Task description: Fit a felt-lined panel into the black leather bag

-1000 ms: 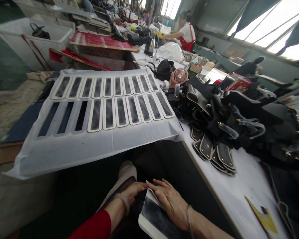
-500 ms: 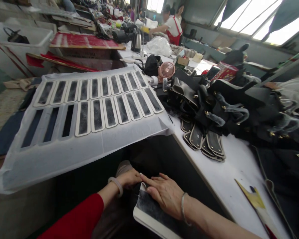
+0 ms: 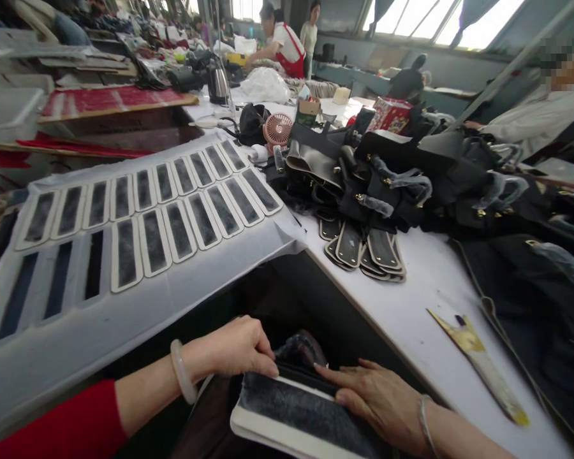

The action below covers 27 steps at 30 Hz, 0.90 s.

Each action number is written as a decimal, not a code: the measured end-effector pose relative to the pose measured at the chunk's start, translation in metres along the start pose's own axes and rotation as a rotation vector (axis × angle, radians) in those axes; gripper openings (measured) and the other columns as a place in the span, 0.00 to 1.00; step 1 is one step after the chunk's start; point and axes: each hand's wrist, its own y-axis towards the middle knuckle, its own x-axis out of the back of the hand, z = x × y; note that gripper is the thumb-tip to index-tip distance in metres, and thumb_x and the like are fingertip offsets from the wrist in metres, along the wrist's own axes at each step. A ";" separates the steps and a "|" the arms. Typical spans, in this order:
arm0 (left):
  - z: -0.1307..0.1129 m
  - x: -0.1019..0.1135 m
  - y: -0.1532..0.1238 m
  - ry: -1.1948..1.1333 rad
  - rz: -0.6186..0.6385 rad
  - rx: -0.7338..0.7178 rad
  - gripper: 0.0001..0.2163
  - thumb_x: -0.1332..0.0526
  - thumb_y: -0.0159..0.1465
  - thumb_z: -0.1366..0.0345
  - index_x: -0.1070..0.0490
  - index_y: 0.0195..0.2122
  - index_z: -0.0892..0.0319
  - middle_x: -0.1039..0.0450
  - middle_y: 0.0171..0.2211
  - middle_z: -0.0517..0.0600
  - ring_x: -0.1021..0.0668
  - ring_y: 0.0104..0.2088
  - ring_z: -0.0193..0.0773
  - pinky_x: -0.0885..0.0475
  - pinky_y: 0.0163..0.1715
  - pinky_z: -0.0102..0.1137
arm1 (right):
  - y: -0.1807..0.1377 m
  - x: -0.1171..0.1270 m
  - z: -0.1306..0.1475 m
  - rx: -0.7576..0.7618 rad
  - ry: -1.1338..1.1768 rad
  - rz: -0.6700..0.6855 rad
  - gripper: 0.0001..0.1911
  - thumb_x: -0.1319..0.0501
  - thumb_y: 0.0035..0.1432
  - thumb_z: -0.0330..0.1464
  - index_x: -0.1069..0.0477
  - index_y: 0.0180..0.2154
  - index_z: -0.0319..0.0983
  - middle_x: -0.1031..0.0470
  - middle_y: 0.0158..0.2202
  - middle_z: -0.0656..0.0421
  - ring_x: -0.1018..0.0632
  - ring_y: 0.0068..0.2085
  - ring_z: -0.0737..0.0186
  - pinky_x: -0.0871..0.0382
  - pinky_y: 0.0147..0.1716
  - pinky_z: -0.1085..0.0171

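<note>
My left hand (image 3: 234,347) is curled, its fingertips pinching the far edge of a dark, glue-coated leather piece with a white border (image 3: 296,411) that lies on my lap. My right hand (image 3: 377,401) rests flat on that piece's right end, fingers stretched out. Both wrists wear bangles; the left arm has a red sleeve. Beyond my hands, a white sheet (image 3: 124,299) carries two rows of several similar strips (image 3: 182,204).
A white table (image 3: 425,299) runs along the right, bearing a fan of trimmed strips (image 3: 363,248), a heap of black bags (image 3: 411,178), a glue-stained scraper (image 3: 478,357), a pink fan (image 3: 277,131) and a kettle (image 3: 217,83). Other people work at the back and at far right.
The view has swung right and down. My left hand came forward from beneath onto the piece's far edge; my right hand slid to its right end.
</note>
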 end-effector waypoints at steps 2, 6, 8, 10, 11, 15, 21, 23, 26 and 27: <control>-0.001 0.003 0.003 0.030 0.023 0.010 0.05 0.34 0.54 0.63 0.18 0.26 0.55 0.37 0.14 0.40 0.36 0.20 0.30 0.41 0.24 0.23 | -0.005 0.000 -0.006 -0.022 0.024 -0.018 0.23 0.54 0.70 0.46 0.41 0.63 0.55 0.27 0.57 0.57 0.27 0.57 0.47 0.42 0.60 0.39; -0.001 0.005 0.010 0.086 0.050 0.029 0.06 0.33 0.54 0.61 0.18 0.24 0.55 0.36 0.14 0.41 0.34 0.20 0.31 0.40 0.25 0.24 | 0.004 0.004 0.002 -0.003 0.013 0.024 0.24 0.56 0.70 0.46 0.41 0.64 0.54 0.28 0.58 0.55 0.29 0.59 0.45 0.42 0.59 0.38; -0.002 0.004 0.014 0.112 0.053 0.025 0.05 0.33 0.53 0.60 0.17 0.26 0.54 0.33 0.15 0.42 0.32 0.21 0.32 0.40 0.25 0.25 | 0.013 0.005 0.012 0.008 0.000 0.025 0.24 0.56 0.70 0.46 0.41 0.64 0.54 0.28 0.58 0.54 0.28 0.58 0.44 0.41 0.58 0.37; -0.003 0.001 0.017 0.140 0.049 0.017 0.06 0.33 0.54 0.59 0.17 0.30 0.52 0.30 0.17 0.42 0.30 0.22 0.33 0.40 0.25 0.25 | 0.023 0.003 0.023 0.022 -0.016 0.004 0.24 0.56 0.70 0.46 0.42 0.64 0.54 0.27 0.57 0.52 0.27 0.57 0.43 0.40 0.57 0.37; -0.003 -0.001 0.018 0.157 0.040 0.014 0.07 0.33 0.54 0.58 0.17 0.32 0.51 0.29 0.18 0.42 0.29 0.23 0.34 0.40 0.25 0.26 | 0.027 0.002 0.027 0.025 0.002 -0.019 0.23 0.55 0.70 0.45 0.41 0.63 0.55 0.26 0.56 0.52 0.27 0.56 0.42 0.40 0.56 0.37; -0.010 -0.013 0.017 0.213 -0.051 -0.031 0.13 0.34 0.55 0.59 0.21 0.42 0.50 0.22 0.34 0.44 0.24 0.35 0.40 0.36 0.34 0.28 | 0.038 -0.003 0.022 -0.010 0.250 -0.177 0.20 0.43 0.61 0.50 0.27 0.53 0.56 0.20 0.48 0.56 0.22 0.50 0.40 0.35 0.52 0.41; -0.031 -0.059 0.001 0.206 -0.214 -0.242 0.02 0.38 0.61 0.63 0.26 0.34 0.52 0.29 0.55 0.48 0.29 0.56 0.44 0.43 0.61 0.38 | -0.002 -0.039 -0.043 -0.255 0.619 -0.702 0.39 0.58 0.61 0.61 0.25 0.50 0.42 0.21 0.48 0.52 0.25 0.54 0.49 0.35 0.57 0.49; -0.039 -0.079 0.000 0.217 -0.177 -0.292 0.03 0.37 0.61 0.60 0.26 0.34 0.51 0.31 0.58 0.48 0.32 0.60 0.46 0.52 0.66 0.44 | -0.016 -0.079 -0.051 -0.386 0.710 -0.872 0.48 0.66 0.60 0.64 0.26 0.50 0.36 0.21 0.44 0.45 0.22 0.50 0.45 0.30 0.52 0.45; -0.050 -0.106 0.008 0.247 -0.106 -0.329 0.03 0.37 0.61 0.60 0.26 0.34 0.51 0.33 0.60 0.50 0.36 0.64 0.48 0.57 0.68 0.48 | -0.011 -0.148 -0.034 -0.436 0.769 -1.004 0.53 0.77 0.59 0.60 0.26 0.48 0.35 0.20 0.34 0.44 0.18 0.35 0.48 0.21 0.33 0.51; -0.054 -0.113 0.012 0.261 -0.096 -0.329 0.03 0.37 0.61 0.60 0.26 0.34 0.51 0.34 0.61 0.51 0.37 0.64 0.49 0.57 0.67 0.49 | -0.002 -0.167 -0.024 -0.422 0.764 -1.029 0.52 0.79 0.61 0.57 0.26 0.49 0.36 0.19 0.33 0.46 0.17 0.33 0.50 0.21 0.30 0.54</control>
